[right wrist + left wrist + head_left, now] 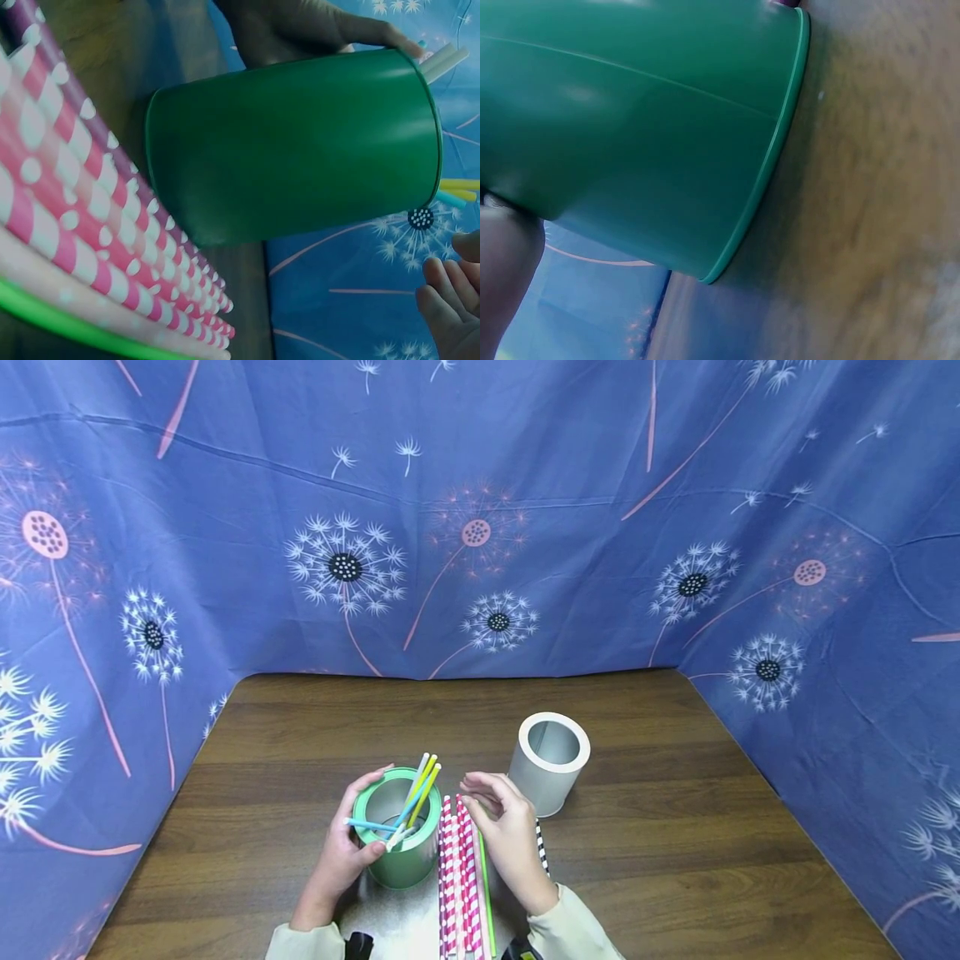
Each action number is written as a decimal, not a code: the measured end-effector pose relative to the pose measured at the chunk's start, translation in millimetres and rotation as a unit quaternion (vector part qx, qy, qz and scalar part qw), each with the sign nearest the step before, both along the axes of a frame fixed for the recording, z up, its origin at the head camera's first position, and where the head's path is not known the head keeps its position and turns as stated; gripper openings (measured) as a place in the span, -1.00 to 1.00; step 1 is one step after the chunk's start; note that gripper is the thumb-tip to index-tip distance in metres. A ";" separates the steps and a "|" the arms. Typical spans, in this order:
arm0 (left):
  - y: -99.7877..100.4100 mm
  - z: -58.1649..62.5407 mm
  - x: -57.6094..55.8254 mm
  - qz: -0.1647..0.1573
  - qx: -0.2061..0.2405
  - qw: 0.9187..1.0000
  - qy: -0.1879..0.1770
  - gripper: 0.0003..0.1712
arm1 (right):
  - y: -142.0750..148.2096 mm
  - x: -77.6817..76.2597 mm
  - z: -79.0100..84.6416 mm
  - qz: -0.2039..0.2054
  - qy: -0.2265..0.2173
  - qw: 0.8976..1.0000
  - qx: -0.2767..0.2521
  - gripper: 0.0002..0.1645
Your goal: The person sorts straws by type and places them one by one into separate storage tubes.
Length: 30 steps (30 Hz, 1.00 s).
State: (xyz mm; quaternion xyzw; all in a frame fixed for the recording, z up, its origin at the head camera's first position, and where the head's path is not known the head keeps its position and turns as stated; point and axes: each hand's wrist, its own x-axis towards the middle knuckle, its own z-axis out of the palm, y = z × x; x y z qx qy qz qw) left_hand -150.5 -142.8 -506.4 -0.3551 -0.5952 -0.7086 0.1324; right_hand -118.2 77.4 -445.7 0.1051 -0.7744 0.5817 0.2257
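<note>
My left hand (339,853) grips a green can (403,870) from its left side, thumb near the rim. Yellow straws (424,795), blue straws (369,824) and whitish straws stand or lean out of its mouth. The can's wall (645,120) fills much of the left wrist view. Just right of the can, my right hand (512,832) hovers over a row of pink-and-white patterned straws (459,893). Its fingers (442,296) are loosely bent, with nothing visible between them. A bright green straw (487,893) lies along that row's right side.
Behind my right hand stands a white can (543,785) with an open top. A black-and-white straw (542,850) shows partly beside that hand. All this rests on a brown wooden table (660,860). Blue dandelion-print cloth (570,585) hangs at the back and sides.
</note>
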 end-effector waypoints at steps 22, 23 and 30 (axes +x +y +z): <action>0.5 0.3 -0.7 -0.006 0.004 1.000 -0.001 -0.09 | 13.6 -5.9 -21.1 -0.050 -0.066 0.996 0.028 -0.71; 0.4 0.5 -0.5 -0.005 0.003 1.000 -0.003 -0.09 | 14.4 -6.1 -22.0 -0.050 -0.070 0.996 0.030 -0.71; -0.1 0.1 0.2 -0.002 -0.001 1.000 -0.011 -0.10 | 20.8 -10.4 -37.1 -0.056 -0.084 0.992 0.069 -0.71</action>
